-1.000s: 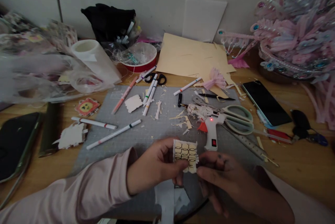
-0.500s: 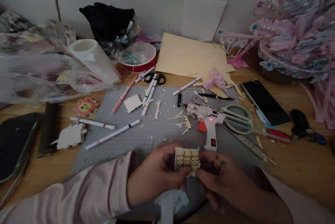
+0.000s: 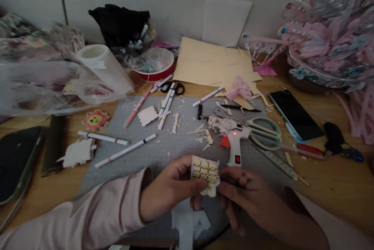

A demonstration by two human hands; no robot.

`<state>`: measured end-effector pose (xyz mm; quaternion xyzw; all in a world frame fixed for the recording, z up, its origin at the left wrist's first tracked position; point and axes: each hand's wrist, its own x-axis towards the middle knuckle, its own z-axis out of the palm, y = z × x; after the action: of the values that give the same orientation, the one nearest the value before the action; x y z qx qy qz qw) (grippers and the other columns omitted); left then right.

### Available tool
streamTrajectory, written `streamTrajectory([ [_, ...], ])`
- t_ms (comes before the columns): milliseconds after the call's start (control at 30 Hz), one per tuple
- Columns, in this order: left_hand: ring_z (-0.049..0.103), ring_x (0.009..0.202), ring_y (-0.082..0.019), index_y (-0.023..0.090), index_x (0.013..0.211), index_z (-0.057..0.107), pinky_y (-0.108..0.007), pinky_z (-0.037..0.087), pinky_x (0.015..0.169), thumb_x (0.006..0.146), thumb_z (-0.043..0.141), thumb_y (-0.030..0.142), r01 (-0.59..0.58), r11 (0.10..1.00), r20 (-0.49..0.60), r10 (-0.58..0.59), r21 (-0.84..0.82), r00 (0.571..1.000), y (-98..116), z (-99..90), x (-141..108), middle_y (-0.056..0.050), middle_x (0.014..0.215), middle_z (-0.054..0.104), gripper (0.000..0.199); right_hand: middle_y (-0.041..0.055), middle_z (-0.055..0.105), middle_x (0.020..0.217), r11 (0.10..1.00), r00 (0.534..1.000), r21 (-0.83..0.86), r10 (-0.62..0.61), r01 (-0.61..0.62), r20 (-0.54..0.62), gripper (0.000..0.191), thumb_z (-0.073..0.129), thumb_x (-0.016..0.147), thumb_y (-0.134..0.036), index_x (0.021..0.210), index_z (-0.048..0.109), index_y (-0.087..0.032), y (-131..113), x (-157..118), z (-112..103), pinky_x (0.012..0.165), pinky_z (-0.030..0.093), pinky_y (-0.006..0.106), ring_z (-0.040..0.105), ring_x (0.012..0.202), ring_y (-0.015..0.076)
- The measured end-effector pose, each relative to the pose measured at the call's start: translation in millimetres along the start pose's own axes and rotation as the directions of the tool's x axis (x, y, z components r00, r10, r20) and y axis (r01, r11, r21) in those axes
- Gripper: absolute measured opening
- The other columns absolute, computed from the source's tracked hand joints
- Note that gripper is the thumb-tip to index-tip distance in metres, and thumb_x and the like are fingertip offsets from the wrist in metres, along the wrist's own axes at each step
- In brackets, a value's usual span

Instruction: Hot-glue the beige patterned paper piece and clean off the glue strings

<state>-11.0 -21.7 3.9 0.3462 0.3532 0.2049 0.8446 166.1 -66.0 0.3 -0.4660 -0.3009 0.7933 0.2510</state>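
Cream, black-looped paper square (image 3: pixel 205 168): lower centre of frame
Left hand (image 3: pixel 172 187): pinching it
Right hand (image 3: pixel 251 191): at its ragged right edge, grip unclear
Tear risk: pulling that edge too hard

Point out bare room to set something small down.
The table at right, bordered by the ruler, right sleeve and picture edge, looks bare. The mat between the lower pen and left hand looks nearly bare. Crowded: around the glue gun, with scissors and scraps.
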Motion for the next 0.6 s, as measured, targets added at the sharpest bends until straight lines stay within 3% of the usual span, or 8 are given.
streamTrajectory([
  [333,0.049,0.039,-0.004,0.013,0.076,0.053,-0.015,0.036,0.039,0.066,0.070,0.035,0.063,0.997,0.050,-0.065,0.040,0.997,-4.9,-1.3,1.3,0.002,0.062,0.058,0.030,-0.0051,0.053,0.059,1.000,1.000,-0.011,-0.001,0.001,0.012,0.043,0.060,0.073,-0.049,0.099,0.055,-0.015,1.8,-1.3,0.1,0.034,0.040,0.014,0.051,0.038,0.0048],
  [600,0.046,0.038,-0.003,0.013,0.075,0.052,-0.016,0.034,0.038,0.065,0.069,0.033,0.074,0.995,0.023,-0.076,0.072,0.997,-3.0,-1.1,1.9,0.003,0.061,0.057,0.028,-0.0052,0.053,0.059,1.000,1.000,-0.018,0.007,-0.007,-0.003,0.040,0.061,0.072,-0.050,0.089,0.052,-0.016,0.7,-0.3,1.2,0.033,0.040,0.014,0.050,0.037,0.0046],
])
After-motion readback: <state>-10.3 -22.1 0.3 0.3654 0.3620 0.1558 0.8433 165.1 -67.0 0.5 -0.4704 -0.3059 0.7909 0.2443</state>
